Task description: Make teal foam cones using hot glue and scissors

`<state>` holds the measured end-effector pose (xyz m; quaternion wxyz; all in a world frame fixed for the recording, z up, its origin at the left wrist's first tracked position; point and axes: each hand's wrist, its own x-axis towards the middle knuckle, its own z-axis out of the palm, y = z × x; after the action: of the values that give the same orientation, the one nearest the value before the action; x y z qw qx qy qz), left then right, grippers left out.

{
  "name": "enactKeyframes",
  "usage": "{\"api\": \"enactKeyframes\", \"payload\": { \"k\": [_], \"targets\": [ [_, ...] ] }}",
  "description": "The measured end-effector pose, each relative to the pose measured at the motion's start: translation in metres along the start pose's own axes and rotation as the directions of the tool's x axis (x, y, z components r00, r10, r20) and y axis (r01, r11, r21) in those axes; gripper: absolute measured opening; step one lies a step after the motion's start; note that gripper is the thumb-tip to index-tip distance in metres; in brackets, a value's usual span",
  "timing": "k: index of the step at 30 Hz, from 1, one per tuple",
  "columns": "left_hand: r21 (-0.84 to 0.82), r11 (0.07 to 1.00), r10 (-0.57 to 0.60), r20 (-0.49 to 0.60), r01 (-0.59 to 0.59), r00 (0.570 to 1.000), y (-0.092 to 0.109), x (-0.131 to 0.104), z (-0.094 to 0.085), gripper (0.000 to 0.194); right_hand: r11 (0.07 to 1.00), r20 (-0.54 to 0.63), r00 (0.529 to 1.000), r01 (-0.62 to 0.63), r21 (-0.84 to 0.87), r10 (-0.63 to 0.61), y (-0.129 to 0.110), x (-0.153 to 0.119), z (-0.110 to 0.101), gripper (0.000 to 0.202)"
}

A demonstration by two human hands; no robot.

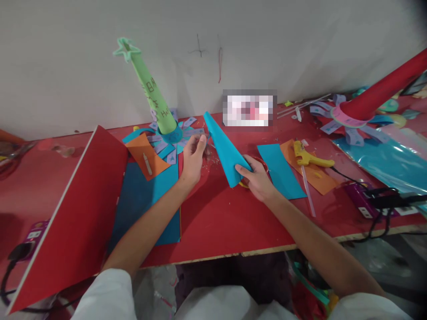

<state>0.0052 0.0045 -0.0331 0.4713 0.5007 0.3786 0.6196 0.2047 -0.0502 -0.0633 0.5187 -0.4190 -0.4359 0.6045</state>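
Observation:
My right hand (255, 178) grips the wide lower end of a blue paper cone (225, 151), whose narrow tip leans up and to the left. Left of the cone, my left hand (194, 153) is raised with thumb and fingers brought together; whatever is between them is too small to tell. A round red and yellow object (263, 163) is partly hidden behind my right hand. Behind my left hand stands a green paper tube (155, 95) with a star on top, in a blue ring base (170, 134) among purple and blue strips.
An open red board (76, 191) stands at the left beside blue sheets (147, 213). Orange paper (147, 155) lies behind them. To the right are a blue sheet (282, 171), a yellow glue gun (310, 158), a purple power strip (358, 200) and a red cone (387, 91).

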Motion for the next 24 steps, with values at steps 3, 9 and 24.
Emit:
{"api": "enactKeyframes", "payload": {
  "k": [3, 9, 24],
  "targets": [
    [0.085, 0.993, 0.088, -0.003, -0.087, 0.996, 0.004, 0.003, -0.003, 0.046, 0.998, 0.01, 0.999, -0.035, 0.049, 0.034, 0.0, -0.001, -0.002, 0.041],
    [0.255, 0.95, 0.169, 0.061, -0.179, 0.984, 0.012, 0.001, -0.001, 0.045, 0.97, 0.2, 0.968, -0.184, 0.16, 0.15, -0.005, -0.005, -0.001, 0.063],
    [0.458, 0.848, 0.221, 0.146, -0.264, 0.964, 0.019, -0.003, -0.001, 0.042, 0.95, 0.175, 0.975, -0.182, 0.254, 0.139, -0.009, -0.004, -0.002, 0.048]
  ]
}}
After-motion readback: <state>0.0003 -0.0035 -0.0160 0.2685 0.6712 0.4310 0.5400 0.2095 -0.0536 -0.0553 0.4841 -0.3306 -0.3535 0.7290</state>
